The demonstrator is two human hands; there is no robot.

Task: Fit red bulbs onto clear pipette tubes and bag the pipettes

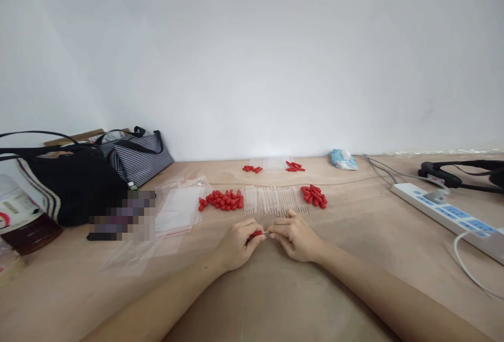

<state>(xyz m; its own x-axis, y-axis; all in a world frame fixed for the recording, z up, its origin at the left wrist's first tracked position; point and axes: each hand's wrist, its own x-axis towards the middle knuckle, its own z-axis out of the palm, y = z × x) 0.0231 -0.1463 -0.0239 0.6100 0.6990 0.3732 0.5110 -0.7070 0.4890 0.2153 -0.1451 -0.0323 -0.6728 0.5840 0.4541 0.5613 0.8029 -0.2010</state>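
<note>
My left hand (240,245) is closed around a red dropper bulb (256,234), whose end shows between thumb and forefinger. Fingertips of my right hand (297,238) pinch a thin clear tube (266,232); most of it is hidden by the fingers. Bulb and tube meet end to end between the two hands, though how far the tube sits inside I cannot tell. Just beyond my hands lies a row of clear tubes (273,201). A pile of red bulbs (225,199) flanks it on the left, and another red pile (314,196) on the right.
Clear zip bags (178,209) lie left of the bulbs. By the wall are more tubes (273,165) with red bulbs. A tissue pack (343,159), power strip (449,215) and cables are at right. Black bag (82,184), striped bag (137,158) and jar (27,221) stand left.
</note>
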